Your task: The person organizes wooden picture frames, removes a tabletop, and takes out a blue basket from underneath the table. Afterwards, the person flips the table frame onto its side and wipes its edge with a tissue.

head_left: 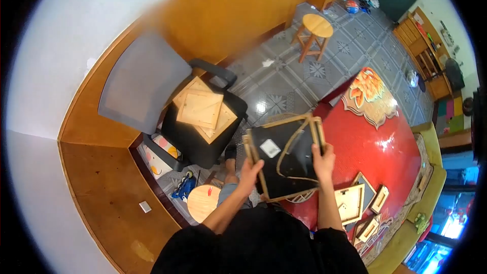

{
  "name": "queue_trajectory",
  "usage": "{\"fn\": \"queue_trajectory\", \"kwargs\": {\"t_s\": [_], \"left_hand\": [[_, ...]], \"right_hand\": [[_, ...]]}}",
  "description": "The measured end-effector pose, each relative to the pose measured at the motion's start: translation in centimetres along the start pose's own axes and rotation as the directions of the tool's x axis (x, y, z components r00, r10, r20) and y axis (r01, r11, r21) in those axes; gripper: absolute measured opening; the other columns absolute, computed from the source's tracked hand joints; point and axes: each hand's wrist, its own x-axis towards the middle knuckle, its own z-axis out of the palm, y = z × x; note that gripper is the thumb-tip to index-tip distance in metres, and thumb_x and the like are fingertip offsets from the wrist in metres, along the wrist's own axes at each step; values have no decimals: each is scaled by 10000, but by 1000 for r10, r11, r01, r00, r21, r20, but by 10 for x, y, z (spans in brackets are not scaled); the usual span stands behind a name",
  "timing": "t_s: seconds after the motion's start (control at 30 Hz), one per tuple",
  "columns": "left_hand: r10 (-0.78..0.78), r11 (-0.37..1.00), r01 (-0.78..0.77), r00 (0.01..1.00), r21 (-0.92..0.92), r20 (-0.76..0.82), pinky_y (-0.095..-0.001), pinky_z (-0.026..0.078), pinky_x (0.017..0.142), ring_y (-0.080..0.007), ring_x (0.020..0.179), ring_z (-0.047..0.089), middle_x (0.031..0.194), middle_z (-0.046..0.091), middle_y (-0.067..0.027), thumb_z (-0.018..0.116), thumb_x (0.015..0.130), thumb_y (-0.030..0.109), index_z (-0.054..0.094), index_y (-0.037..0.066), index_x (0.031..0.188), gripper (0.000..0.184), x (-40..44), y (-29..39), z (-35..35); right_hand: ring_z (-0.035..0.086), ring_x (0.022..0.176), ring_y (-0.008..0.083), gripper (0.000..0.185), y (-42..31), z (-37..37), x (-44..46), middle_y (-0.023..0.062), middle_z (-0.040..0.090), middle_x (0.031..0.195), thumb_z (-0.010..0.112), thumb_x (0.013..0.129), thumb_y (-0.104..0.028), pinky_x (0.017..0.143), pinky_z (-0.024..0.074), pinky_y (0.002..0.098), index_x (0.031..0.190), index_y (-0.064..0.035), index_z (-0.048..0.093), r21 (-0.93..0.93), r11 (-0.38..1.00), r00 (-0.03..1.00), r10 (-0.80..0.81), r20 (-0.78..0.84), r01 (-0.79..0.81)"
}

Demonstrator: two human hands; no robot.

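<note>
Both hands hold a square black-backed wooden frame (274, 165) in front of my body. It has a pale wood edge, a white label (270, 148) and a tan cord (283, 158) lying in a loop across its back. My left hand (249, 173) is closed around the left edge. My right hand (323, 162) grips the right edge, where more than one wooden strip shows; whether these belong to a second frame I cannot tell. Part of a pale wire-like basket (300, 197) shows beneath the frame.
A red table (350, 147) stands to the right, bearing wooden frames (349, 204) and small wooden boxes (379, 199). At left, an office chair (193, 144) carries stacked wooden panels (200, 108). A round stool (204, 203) is near my legs; another stool (318, 25) stands farther off.
</note>
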Motion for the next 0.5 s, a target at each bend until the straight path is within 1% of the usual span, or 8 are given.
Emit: {"fn": "queue_trajectory", "kwargs": {"t_s": [0.03,0.07,0.1,0.17,0.23,0.3,0.4,0.5], "left_hand": [[43,998,-46,996,-40,-81,-254,419,678,-115,785,504,880,537,-22,621,811,257,486,39,1026,335,12,-2,-26],[-8,1000,5,987,-23,-160,-246,417,699,-118,820,509,907,538,-26,615,814,252,486,39,1044,339,16,11,-49],[-7,997,-9,977,-72,-214,-248,420,715,-123,834,516,919,541,-28,613,815,230,488,39,1050,327,22,16,-73],[-4,991,-36,953,-127,-303,-250,422,731,-128,849,523,930,543,-31,611,817,208,489,39,1056,317,37,17,-121],[79,961,-188,888,-202,-452,-263,433,745,-137,860,530,947,544,-37,619,802,139,490,42,1057,302,52,11,-165],[36,947,-188,870,-262,-492,-273,441,751,-146,865,533,961,544,-42,620,791,100,488,40,1059,305,56,11,-205],[-16,913,-193,863,-359,-505,-303,452,785,-178,898,541,996,543,-59,615,757,4,482,36,1069,341,60,3,-253],[-176,824,-176,824,-539,-538,-338,455,832,-212,905,553,984,554,-68,584,717,-68,479,34,1078,389,73,-15,-281]], "right_hand": [[591,715,337,370,-20,30,3,220,598,772,631,772,-281,643,445,400,918,51,557,42,998,998,-44,50,42],[578,768,351,381,-37,61,6,228,595,817,630,771,-288,694,437,421,938,46,555,12,995,990,-99,96,98],[557,829,364,411,-49,94,9,236,588,861,629,767,-297,742,421,437,966,52,547,2,997,977,-70,200,71],[541,855,384,458,-72,159,10,245,583,875,636,757,-316,754,422,429,993,64,540,49,989,936,-147,319,139],[540,856,390,470,-85,227,7,248,583,885,643,749,-322,767,422,424,999,63,540,36,984,884,-173,433,174],[534,890,387,492,-101,283,5,247,582,918,646,744,-336,801,411,425,1016,60,535,79,989,787,-149,599,127],[525,901,400,529,-113,353,-4,263,569,886,636,746,-389,776,426,425,997,64,529,62,957,658,-242,713,284],[536,874,392,537,-126,417,-6,266,567,860,630,747,-414,751,433,417,966,66,531,96,931,518,-279,808,352]]}}
